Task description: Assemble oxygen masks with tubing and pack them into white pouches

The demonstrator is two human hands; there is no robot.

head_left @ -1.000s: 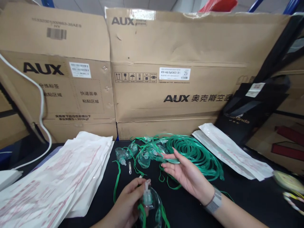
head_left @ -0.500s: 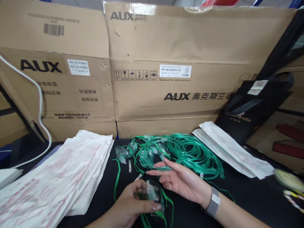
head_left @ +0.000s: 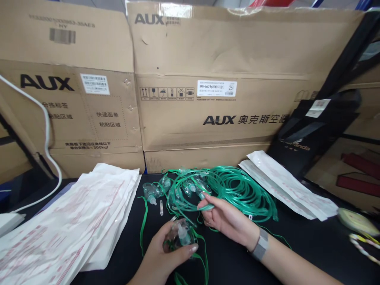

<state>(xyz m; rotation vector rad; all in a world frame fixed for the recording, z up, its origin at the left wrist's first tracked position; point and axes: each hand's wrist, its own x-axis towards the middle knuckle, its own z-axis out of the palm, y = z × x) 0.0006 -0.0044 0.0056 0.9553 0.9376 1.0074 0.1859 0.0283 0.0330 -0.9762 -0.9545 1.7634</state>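
My left hand (head_left: 162,257) cups a clear plastic oxygen mask (head_left: 179,236) with a green strap, held just above the black table (head_left: 297,241). My right hand (head_left: 227,219), with a grey watch band on its wrist, pinches a loop of green tubing (head_left: 184,194) just beyond the mask. That loop belongs to a large coil of green tubing (head_left: 240,190) lying behind the hand. Two more clear masks (head_left: 154,190) lie on the table left of the coil.
A thick stack of white paper pouches (head_left: 68,225) covers the left of the table. Two long white pouches (head_left: 285,186) lie at the right. Large AUX cardboard boxes (head_left: 208,87) wall off the back. A black bag (head_left: 314,126) leans at the right.
My right hand has drawn left and closed on a loop of the green tubing. My left hand has turned the mask and lifted it toward the tubing.
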